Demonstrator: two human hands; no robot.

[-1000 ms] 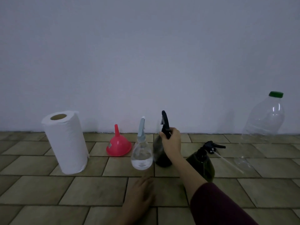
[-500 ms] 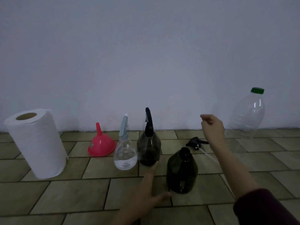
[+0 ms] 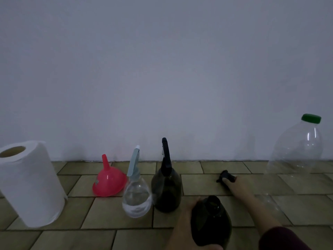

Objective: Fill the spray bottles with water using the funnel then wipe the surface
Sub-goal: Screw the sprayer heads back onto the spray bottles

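With our left hand (image 3: 187, 230) wrapped around the open dark spray bottle (image 3: 211, 221) at 6 o'clock and our right hand (image 3: 236, 186) closed on its black sprayer head (image 3: 226, 176) on the tiles at 2 o'clock, we should leave that head clear of the pouring path. Next we'd fetch the red funnel (image 3: 109, 183), upside down at 10 o'clock, and the green-capped water bottle (image 3: 297, 150) at 3 o'clock. The tan tiled floor (image 3: 108, 215) meets a plain pale wall (image 3: 162, 69) in dim light, so spills may hide.
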